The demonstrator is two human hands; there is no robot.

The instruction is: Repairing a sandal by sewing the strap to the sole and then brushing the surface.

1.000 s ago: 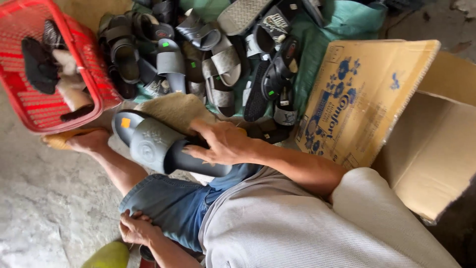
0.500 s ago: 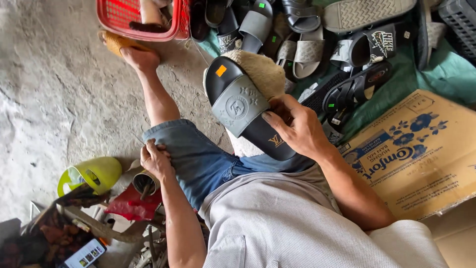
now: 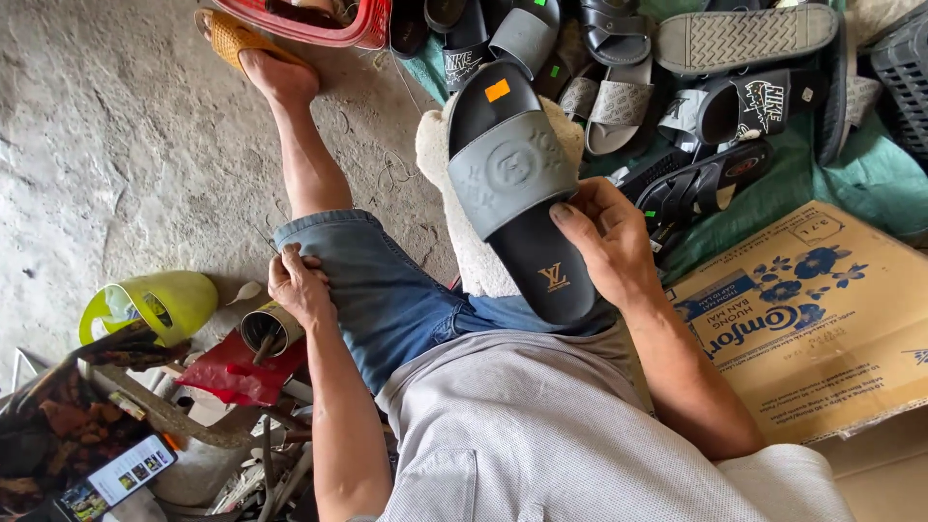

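1. Head view: right hand [image 3: 607, 242] clamped on a black slide sandal [image 3: 517, 184], thumb across the footbed near the heel, fingers [image 3: 619, 208] curled behind its edge.
2. Sandal held tilted above the lap, grey strap uppermost, in front of a cream cushion [image 3: 464, 232].
3. Left hand [image 3: 300, 285] resting on the denim knee, fingers loosely bent, beside a small can [image 3: 269, 327].
4. Compared with half a second before: sandal raised nearer the camera, grip unchanged.

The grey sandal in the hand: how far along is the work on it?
Done: nothing shows as finished. In hand: the right hand grips the grey sandal over the lap; the left hand rests on the knee beside a can with a stick. Left: a pile of sandals lies beyond.
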